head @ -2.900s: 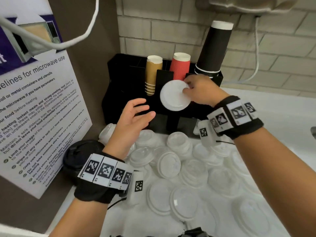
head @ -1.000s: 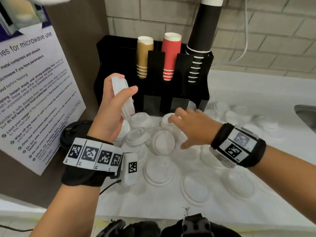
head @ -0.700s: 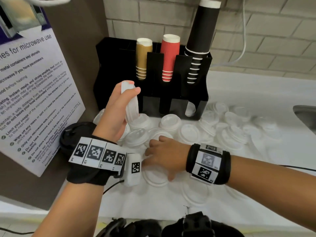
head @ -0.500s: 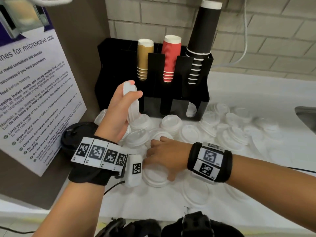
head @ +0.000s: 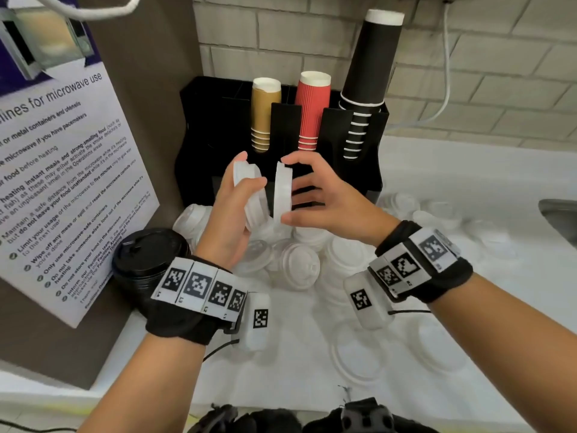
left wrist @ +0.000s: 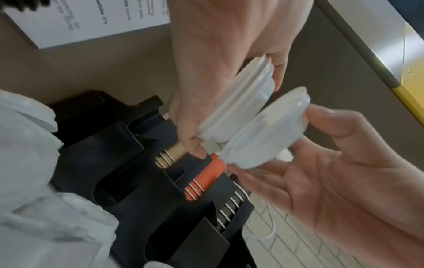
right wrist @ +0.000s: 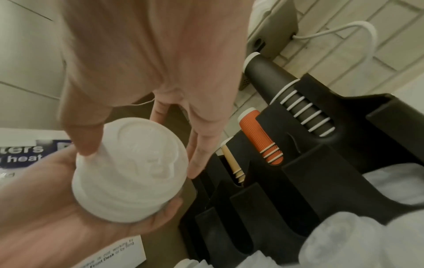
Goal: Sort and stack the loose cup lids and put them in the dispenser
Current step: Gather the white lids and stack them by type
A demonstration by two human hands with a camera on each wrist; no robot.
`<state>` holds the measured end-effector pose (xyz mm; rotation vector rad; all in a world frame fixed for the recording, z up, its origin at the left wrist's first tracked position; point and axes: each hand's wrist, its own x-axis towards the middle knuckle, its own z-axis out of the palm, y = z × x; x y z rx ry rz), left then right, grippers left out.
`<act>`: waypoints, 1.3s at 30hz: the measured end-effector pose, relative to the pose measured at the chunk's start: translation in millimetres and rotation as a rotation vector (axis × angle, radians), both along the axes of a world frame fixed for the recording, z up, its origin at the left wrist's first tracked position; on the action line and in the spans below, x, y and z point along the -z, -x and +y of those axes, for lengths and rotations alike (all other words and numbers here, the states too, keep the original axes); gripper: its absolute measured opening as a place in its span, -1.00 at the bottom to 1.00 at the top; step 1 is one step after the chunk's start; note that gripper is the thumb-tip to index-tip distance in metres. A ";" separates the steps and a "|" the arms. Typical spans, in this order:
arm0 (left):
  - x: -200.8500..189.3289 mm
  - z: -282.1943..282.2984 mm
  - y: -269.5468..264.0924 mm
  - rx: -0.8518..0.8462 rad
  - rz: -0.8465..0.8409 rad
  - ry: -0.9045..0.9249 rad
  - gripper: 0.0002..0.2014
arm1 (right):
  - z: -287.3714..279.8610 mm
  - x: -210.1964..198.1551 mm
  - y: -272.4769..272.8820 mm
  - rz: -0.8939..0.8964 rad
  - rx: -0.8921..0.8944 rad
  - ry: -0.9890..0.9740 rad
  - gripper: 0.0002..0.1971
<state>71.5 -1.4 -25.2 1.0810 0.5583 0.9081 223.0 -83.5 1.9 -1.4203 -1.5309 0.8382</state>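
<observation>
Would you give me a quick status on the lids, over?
Left hand holds small lid stack. Right hand pinches single lid beside it, not joined. Nothing between them.

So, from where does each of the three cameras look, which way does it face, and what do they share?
Head: on the head, facing forward and down at the cup holder; shows both forearms, left hand, right hand.
Left wrist: faces along the palm at the held lids; shows both hands.
Right wrist: faces along the palm at the single lid; shows both hands.
Shared: all three show the red cups.
</observation>
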 end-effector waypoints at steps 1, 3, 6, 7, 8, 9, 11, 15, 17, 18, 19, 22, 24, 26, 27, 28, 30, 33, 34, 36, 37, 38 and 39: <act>0.0 -1.3 -2.3 0.005 -0.012 -0.010 -0.32 | 0.9 0.1 2.3 0.000 0.008 -0.019 -0.30; 0.1 -4.2 -6.0 0.027 -0.027 -0.037 -0.36 | 2.2 1.4 6.2 0.019 0.030 -0.040 -0.32; 1.0 -8.6 -9.0 0.077 -0.043 -0.038 -0.40 | 2.5 1.9 9.0 0.046 0.048 -0.052 -0.33; 1.5 -9.1 -8.9 0.090 -0.049 -0.029 -0.37 | 2.3 1.1 9.0 0.047 0.046 -0.053 -0.33; 1.5 -9.0 -8.3 0.103 -0.053 -0.025 -0.33 | 1.9 -0.2 8.3 0.044 0.042 -0.053 -0.33; 1.2 -8.7 -7.4 0.121 -0.050 -0.026 -0.29 | 1.4 -1.9 7.3 0.038 0.034 -0.049 -0.33; 0.7 -7.5 -6.1 0.165 -0.029 -0.041 -0.19 | 0.0 -5.2 4.6 0.022 0.018 -0.035 -0.32; 2.4 -7.8 -7.6 0.190 -0.027 -0.053 -0.25 | -1.7 -7.7 3.9 0.009 0.010 -0.033 -0.30; 3.1 -9.4 -9.5 0.190 -0.034 -0.051 -0.28 | -2.1 -6.5 5.0 0.013 0.018 -0.041 -0.30; 2.8 -10.6 -10.3 0.190 -0.029 -0.055 -0.27 | -2.3 -5.8 5.2 0.014 0.023 -0.044 -0.30; 2.1 -11.9 -11.0 0.188 -0.024 -0.059 -0.25 | -2.4 -5.3 5.2 0.015 0.028 -0.045 -0.30; 0.5 -14.9 -13.3 0.174 -0.009 -0.068 -0.24 | -2.5 -4.4 4.5 0.012 0.033 -0.053 -0.30; 1.1 -16.3 -14.5 0.180 -0.003 -0.065 -0.24 | -2.8 -3.6 4.1 0.000 0.021 -0.060 -0.31; 2.7 -16.6 -14.2 0.193 -0.001 -0.068 -0.28 | -3.3 -2.7 4.2 -0.010 0.005 -0.072 -0.33; 3.6 -16.2 -13.4 0.198 0.003 -0.074 -0.33 | -4.1 -2.0 3.9 -0.013 -0.004 -0.077 -0.33; 4.4 -15.2 -12.7 0.197 0.014 -0.083 -0.38 | -4.9 -1.1 3.1 -0.028 -0.014 -0.076 -0.32; 5.7 -12.5 -11.4 0.170 0.044 -0.093 -0.44 | -8.3 1.2 -0.4 -0.137 -0.027 -0.043 -0.23; 6.4 -7.9 -9.4 0.093 0.019 -0.074 -0.55 | -22.0 6.7 -7.0 -0.420 -0.098 0.090 -0.21; 6.6 -6.2 -9.0 0.070 0.014 -0.063 -0.58 | -28.7 10.3 -9.0 -0.548 -0.154 0.157 -0.27; 7.7 -3.5 -8.2 0.037 0.023 -0.053 -0.61 | -43.8 21.0 -10.4 -0.780 -0.327 0.338 -0.35; 8.4 -2.5 -8.2 0.028 0.029 -0.055 -0.63 | -51.7 27.0 -9.3 -0.857 -0.428 0.433 -0.32; 8.8 -1.9 -8.4 0.024 0.035 -0.056 -0.66 | -59.5 32.5 -7.5 -0.923 -0.516 0.513 -0.28; 8.9 -1.6 -8.7 0.023 0.042 -0.058 -0.67 | -66.7 37.8 -5.4 -0.991 -0.584 0.572 -0.22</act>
